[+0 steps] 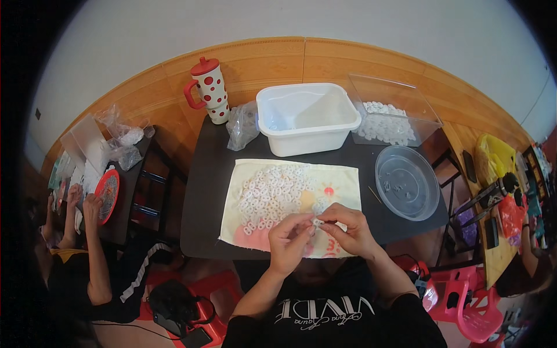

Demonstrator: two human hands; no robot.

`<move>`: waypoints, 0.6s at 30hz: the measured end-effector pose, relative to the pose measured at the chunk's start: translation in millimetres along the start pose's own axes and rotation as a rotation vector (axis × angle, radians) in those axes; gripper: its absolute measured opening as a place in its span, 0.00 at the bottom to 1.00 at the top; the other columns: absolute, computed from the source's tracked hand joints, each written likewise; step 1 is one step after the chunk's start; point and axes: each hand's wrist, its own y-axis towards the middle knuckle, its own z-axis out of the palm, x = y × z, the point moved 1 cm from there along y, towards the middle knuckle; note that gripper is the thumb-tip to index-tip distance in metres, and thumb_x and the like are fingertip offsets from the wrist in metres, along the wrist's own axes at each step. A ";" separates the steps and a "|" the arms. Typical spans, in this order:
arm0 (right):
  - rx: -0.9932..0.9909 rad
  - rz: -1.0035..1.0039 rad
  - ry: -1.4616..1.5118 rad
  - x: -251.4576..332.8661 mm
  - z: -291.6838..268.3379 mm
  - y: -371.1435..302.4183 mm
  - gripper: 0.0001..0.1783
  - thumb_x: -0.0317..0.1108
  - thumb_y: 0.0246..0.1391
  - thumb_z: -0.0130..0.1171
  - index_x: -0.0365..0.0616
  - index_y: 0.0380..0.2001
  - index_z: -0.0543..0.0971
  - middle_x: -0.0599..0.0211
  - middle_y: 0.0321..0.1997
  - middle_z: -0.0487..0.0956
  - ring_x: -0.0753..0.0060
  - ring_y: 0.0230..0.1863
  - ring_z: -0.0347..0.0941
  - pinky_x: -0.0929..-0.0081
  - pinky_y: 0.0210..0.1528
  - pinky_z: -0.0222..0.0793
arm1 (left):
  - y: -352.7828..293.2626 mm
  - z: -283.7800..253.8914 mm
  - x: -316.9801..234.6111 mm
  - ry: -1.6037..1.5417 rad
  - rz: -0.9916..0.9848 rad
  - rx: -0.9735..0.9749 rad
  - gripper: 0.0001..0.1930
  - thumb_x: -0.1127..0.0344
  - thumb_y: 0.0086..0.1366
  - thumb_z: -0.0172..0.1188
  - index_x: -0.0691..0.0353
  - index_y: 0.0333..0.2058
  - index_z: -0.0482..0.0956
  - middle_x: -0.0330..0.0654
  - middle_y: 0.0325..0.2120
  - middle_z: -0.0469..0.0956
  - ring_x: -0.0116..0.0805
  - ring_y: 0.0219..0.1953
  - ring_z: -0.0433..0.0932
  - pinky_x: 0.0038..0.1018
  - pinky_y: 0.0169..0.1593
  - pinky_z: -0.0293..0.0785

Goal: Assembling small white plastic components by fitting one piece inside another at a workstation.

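My left hand (pixel 289 242) and my right hand (pixel 353 231) meet over the near part of a pale yellow cloth (pixel 342 180). Between their fingertips is a small white piece with holes (pixel 317 221), pinched from both sides. It looks like the many small white ring-shaped pieces (pixel 272 194) heaped on the cloth to the left. Just beyond my fingers lie a few more small whitish pieces (pixel 320 205). The fingers partly cover the held piece, so its full shape cannot be made out.
Behind the cloth stands a white plastic tub (pixel 310 133), beside a spotted tumbler (pixel 210 90) and a crumpled clear bag (pixel 242 124). On the right are a clear box of white pieces (pixel 386 124), a round clear lid or tray (pixel 407 184) and a thin stick (pixel 375 195). Another person's hands (pixel 93 206) work over a red tray (pixel 108 194) at left.
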 end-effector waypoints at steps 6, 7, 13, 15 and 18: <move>0.002 0.029 -0.007 -15.4 1.6 -9.8 0.16 0.13 0.48 0.61 0.36 0.41 0.81 0.59 0.32 0.79 0.69 0.32 0.76 0.77 0.35 0.70 | -1.9 -2.8 19.0 0.044 -0.006 -0.008 0.15 0.83 0.62 0.59 0.68 0.48 0.79 0.36 0.33 0.77 0.21 0.33 0.76 0.17 0.33 0.74; 0.001 0.031 -0.008 -17.9 0.5 -10.1 0.16 0.13 0.48 0.61 0.36 0.41 0.81 0.59 0.32 0.79 0.69 0.32 0.76 0.77 0.35 0.70 | -1.9 -3.3 21.0 0.077 -0.008 -0.002 0.15 0.83 0.63 0.59 0.68 0.48 0.79 0.36 0.33 0.78 0.21 0.33 0.76 0.16 0.33 0.74; 0.045 0.041 -0.040 -22.2 -1.9 -10.6 0.18 0.12 0.47 0.60 0.37 0.42 0.81 0.60 0.33 0.79 0.69 0.33 0.76 0.77 0.35 0.69 | 0.7 -4.0 25.6 0.061 -0.044 0.018 0.15 0.82 0.63 0.58 0.65 0.48 0.79 0.35 0.32 0.77 0.18 0.29 0.74 0.15 0.26 0.71; 0.036 0.039 -0.012 -22.4 -2.7 -10.6 0.18 0.12 0.47 0.60 0.38 0.43 0.81 0.60 0.33 0.79 0.69 0.33 0.76 0.77 0.36 0.69 | 1.8 -3.6 26.6 0.070 -0.010 0.023 0.15 0.82 0.63 0.58 0.65 0.48 0.79 0.35 0.32 0.77 0.18 0.28 0.74 0.15 0.26 0.71; 0.029 0.065 0.006 -22.6 -2.8 -11.3 0.19 0.12 0.47 0.60 0.38 0.44 0.81 0.60 0.34 0.79 0.70 0.34 0.75 0.77 0.37 0.69 | 2.2 -3.3 23.9 0.073 0.008 0.027 0.15 0.82 0.63 0.58 0.65 0.48 0.79 0.35 0.32 0.77 0.18 0.28 0.75 0.16 0.26 0.71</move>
